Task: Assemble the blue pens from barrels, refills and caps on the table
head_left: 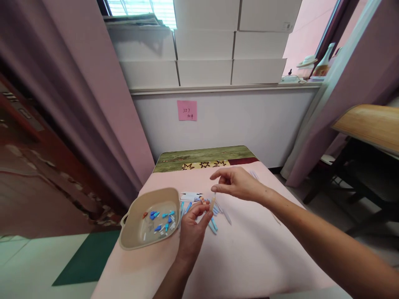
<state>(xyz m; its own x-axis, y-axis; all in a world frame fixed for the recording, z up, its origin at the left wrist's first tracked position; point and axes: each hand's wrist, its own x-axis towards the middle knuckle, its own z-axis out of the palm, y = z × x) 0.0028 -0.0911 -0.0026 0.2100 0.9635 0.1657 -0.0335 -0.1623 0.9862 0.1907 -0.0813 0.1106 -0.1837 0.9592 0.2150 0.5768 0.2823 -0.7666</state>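
Note:
My left hand [195, 226] is closed around a pale yellow pen barrel [212, 203] and holds it upright above the table. Beside its fingertips shows a small orange piece [203, 200]; whether the hand grips it too, I cannot tell. My right hand [233, 182] hovers just above the barrel's top, thumb and index finger apart. A thin pale tip rises from the barrel close to the right thumb. Below the hands lie several blue pen parts [213, 225] and a greyish-lilac pen part [226, 216], partly hidden by my left hand.
On the left of the pink-covered table [246, 253] stands a beige basin [134, 245] with small blue, white and orange-brown pieces inside. Several white sticks with dark tips [190, 197] lie beside it. White boxes [205, 45] line the sill; a wooden-topped table [370, 124] is at right.

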